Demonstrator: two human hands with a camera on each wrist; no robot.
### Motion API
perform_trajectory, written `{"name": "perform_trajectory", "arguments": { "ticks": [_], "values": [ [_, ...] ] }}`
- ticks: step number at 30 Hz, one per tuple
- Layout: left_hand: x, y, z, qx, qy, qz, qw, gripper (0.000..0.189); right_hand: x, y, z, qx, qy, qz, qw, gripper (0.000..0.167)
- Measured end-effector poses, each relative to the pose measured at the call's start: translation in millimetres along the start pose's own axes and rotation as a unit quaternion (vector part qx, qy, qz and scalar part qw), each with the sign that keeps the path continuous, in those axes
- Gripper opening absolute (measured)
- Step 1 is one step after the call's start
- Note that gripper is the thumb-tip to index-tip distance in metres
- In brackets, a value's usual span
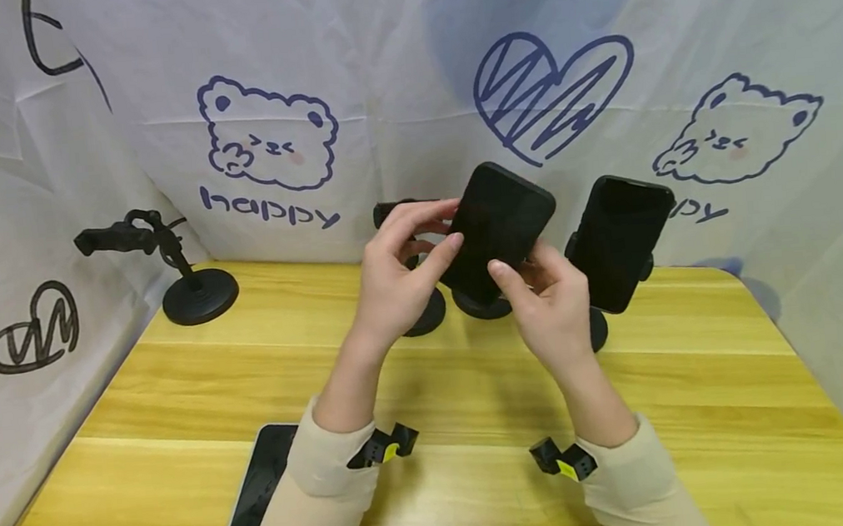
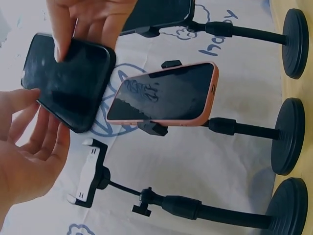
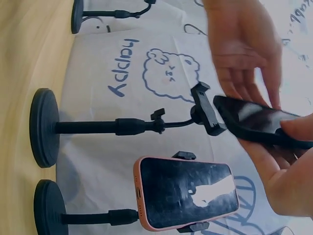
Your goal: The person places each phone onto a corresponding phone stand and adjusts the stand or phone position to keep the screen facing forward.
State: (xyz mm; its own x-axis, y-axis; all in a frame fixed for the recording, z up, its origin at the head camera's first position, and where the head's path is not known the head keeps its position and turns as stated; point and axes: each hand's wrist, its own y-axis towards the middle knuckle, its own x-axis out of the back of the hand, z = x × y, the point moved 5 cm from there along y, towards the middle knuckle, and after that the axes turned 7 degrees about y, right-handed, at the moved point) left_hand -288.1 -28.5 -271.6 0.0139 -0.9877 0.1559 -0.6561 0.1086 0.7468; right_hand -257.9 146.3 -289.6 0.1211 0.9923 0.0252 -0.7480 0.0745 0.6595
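A black smartphone [image 1: 501,227] is held up in the air by both hands, tilted, its dark face toward the head camera. My left hand [image 1: 401,273] pinches its left edge, thumb on the face and fingers behind. The right hand [image 1: 554,301] grips the lower right edge, thumb on the face and fingers curled beneath. Close behind the left hand is a phone stand with a bare clamp [image 2: 88,174]. Beside that, a pink-cased phone [image 2: 164,95] sits in another stand; in the head view the held phone covers it.
To the right a black phone [image 1: 626,245] is mounted on a stand. Another phone stand [image 1: 198,295] with a bare holder stands at the far left. A pale-edged phone [image 1: 260,486] lies on the wooden table [image 1: 451,511], partly under the left sleeve. Drawn-on white cloth [image 1: 390,73] hangs behind.
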Motion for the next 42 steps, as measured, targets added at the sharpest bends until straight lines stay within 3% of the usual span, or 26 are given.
{"name": "perform_trajectory", "arguments": {
  "ticks": [4, 8, 11, 14, 19, 23, 30, 36, 39, 42],
  "values": [
    [2.3, -0.8, 6.5, 0.025, -0.003, 0.026, 0.9994, 0.026, 4.5, 2.3, -0.2, -0.039, 0.084, -0.005, 0.9957, 0.034],
    [3.8, -0.4, 8.9, 0.038, -0.022, 0.056, 0.9975, 0.025, 7.0, 4.7, -2.7, -0.060, 0.175, -0.003, 0.9828, 0.034],
    [3.7, 0.0, 8.5, 0.034, -0.026, 0.071, 0.9965, 0.024, 7.2, 6.0, -4.4, -0.070, 0.221, -0.001, 0.9727, 0.035],
    [2.7, 0.3, 6.1, 0.017, -0.006, 0.062, 0.9979, 0.022, 7.4, 7.5, -5.6, -0.076, 0.241, -0.002, 0.9675, 0.033],
    [1.3, 0.4, 0.7, -0.025, 0.048, 0.022, 0.9983, 0.019, 11.3, 11.6, -8.9, -0.083, 0.251, -0.006, 0.9644, 0.026],
    [1.9, 0.5, 0.0, -0.041, 0.079, 0.008, 0.9960, 0.018, 15.2, 14.1, -13.2, -0.100, 0.240, -0.012, 0.9654, 0.023],
    [6.0, 1.6, 4.4, -0.040, 0.126, 0.019, 0.9910, 0.018, 9.8, 13.6, -27.1, -0.169, 0.192, 0.012, 0.9665, 0.018],
    [7.7, 3.3, 10.6, -0.028, 0.122, 0.019, 0.9920, 0.020, 6.3, 13.4, -27.9, -0.156, 0.202, -0.012, 0.9669, 0.017],
    [12.6, 3.5, 11.8, -0.034, 0.115, -0.010, 0.9927, 0.020, 5.9, 14.2, -26.3, -0.147, 0.208, -0.024, 0.9668, 0.015],
    [22.4, 2.8, 14.1, -0.039, 0.111, -0.064, 0.9910, 0.020, 6.3, 16.8, -23.8, -0.143, 0.205, -0.031, 0.9677, 0.015]
  ]
}}
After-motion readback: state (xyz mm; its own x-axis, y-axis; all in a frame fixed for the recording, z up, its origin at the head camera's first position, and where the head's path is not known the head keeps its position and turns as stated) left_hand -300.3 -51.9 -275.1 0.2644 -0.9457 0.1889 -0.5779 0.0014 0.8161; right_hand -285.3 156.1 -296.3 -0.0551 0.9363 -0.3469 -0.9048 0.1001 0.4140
